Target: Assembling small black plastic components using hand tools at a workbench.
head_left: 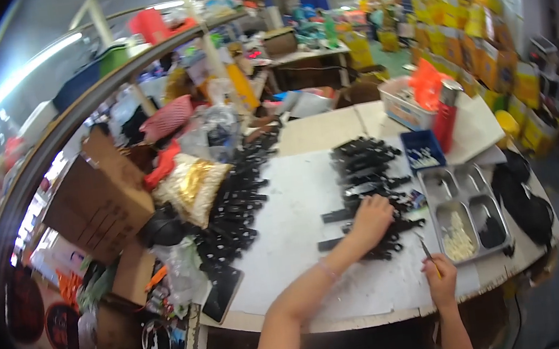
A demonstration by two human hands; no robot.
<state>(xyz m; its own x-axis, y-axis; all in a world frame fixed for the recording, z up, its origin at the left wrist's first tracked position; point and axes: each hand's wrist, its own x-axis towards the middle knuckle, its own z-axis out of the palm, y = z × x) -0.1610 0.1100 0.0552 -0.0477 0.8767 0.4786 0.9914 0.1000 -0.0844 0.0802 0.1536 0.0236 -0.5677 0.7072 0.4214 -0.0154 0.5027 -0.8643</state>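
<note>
My left hand reaches over a row of long black plastic parts on the white-covered table. Its fingers curl down among the parts, and what they hold, if anything, is hidden. Closer to the table's front edge, my right hand grips a thin pointed tool with a yellow handle; its tip points up and away from me, near the pile's right end. Beside that hand is a metal compartment tray. Small cream-coloured pieces lie in one compartment and small black pieces in another.
A second heap of black parts runs along the table's left side, beside a clear bag of pale pieces and a dark phone-like slab. Behind the tray are a blue bin and a red cylinder. A cardboard box stands left.
</note>
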